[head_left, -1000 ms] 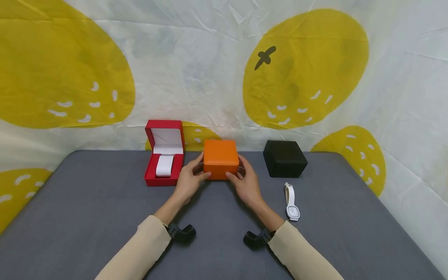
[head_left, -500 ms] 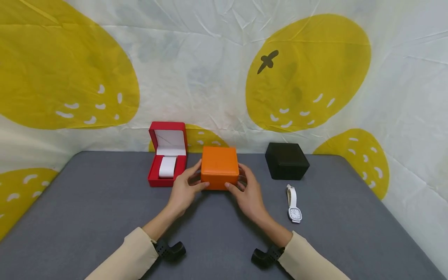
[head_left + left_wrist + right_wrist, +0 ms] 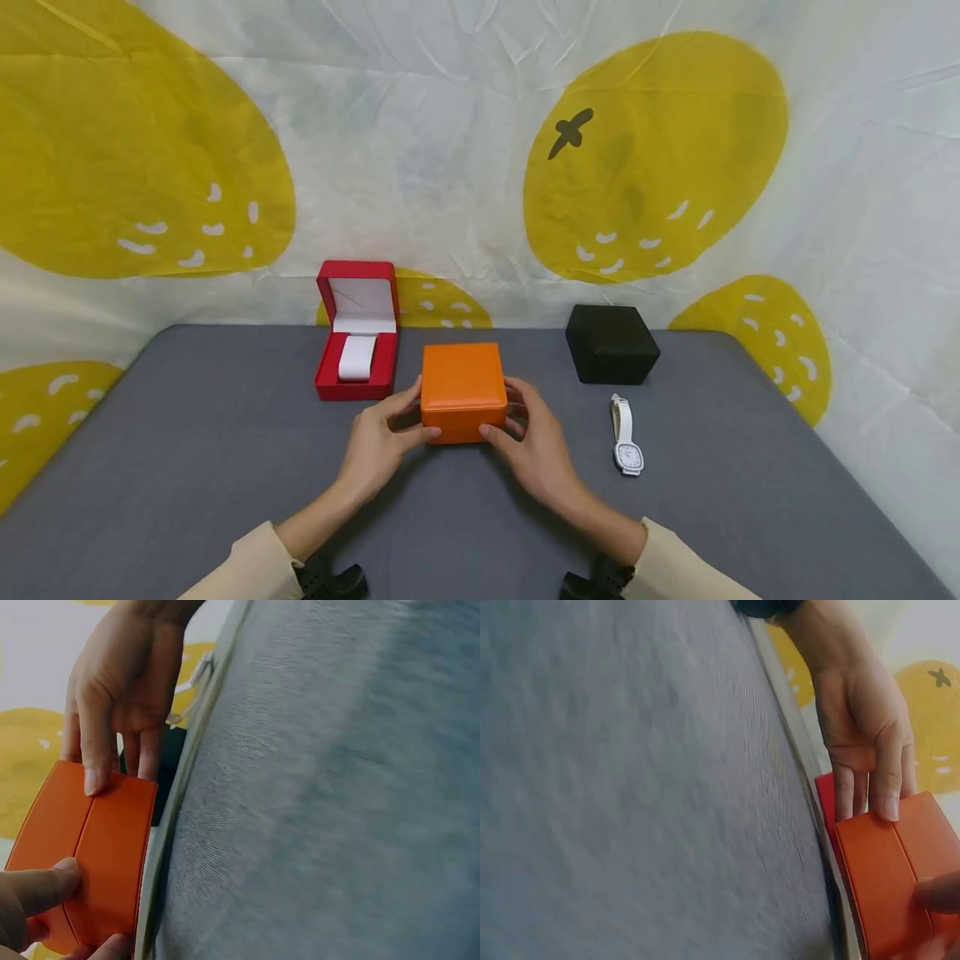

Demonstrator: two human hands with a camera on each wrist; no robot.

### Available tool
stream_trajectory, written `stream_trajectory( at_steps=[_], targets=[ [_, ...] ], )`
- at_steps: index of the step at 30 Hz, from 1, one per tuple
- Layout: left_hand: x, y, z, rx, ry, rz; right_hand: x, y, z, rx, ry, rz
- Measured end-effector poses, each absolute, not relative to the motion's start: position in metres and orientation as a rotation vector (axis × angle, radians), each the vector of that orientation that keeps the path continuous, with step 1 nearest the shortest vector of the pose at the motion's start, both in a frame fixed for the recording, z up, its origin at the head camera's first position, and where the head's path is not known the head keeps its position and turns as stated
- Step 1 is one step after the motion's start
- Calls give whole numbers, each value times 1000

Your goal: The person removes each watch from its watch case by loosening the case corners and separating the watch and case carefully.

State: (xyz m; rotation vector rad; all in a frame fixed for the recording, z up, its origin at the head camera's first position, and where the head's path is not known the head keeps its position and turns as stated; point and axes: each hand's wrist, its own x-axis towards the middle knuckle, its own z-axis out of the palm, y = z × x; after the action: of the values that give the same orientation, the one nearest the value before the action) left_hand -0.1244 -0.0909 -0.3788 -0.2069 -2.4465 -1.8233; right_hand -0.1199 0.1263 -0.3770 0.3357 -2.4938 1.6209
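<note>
Both hands hold an orange box [image 3: 463,387] between them, its lid closed, near the middle of the grey table. The left hand [image 3: 378,442] grips its left side, thumb on the front face and fingers along the side. On the other side the right hand [image 3: 534,437] grips it the same way. In the left wrist view the orange box [image 3: 97,847] shows a seam running between lid and base, with a thumb at that seam. The right wrist view has the orange box [image 3: 892,870] at the lower right, fingertips of both hands against it.
An open red watch box [image 3: 356,362] with a white cushion stands behind and left of the orange box. At the back right sits a closed black box [image 3: 612,344]. A white wristwatch [image 3: 626,442] lies in front of it on the table [image 3: 150,467].
Both hands have brought the orange box from the back of the table toward the person, slightly to the left. The red box, black box and watch stay where they were.
</note>
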Motion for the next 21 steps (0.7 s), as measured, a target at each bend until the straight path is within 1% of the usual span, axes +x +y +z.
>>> stream_trajectory(
  at_steps=[6, 14, 21],
  targets=[
    [-114, -97, -379, -261, -2455, -1807, -108, 123, -378, 301, -2533, 1696],
    [-100, -105, -382, -256, -2415, -1873, -94, 119, -380, 299, -2584, 1732],
    [-101, -114, -389, -316, -2373, -1958, -93, 121, -384, 322, -2540, 1870]
  ],
)
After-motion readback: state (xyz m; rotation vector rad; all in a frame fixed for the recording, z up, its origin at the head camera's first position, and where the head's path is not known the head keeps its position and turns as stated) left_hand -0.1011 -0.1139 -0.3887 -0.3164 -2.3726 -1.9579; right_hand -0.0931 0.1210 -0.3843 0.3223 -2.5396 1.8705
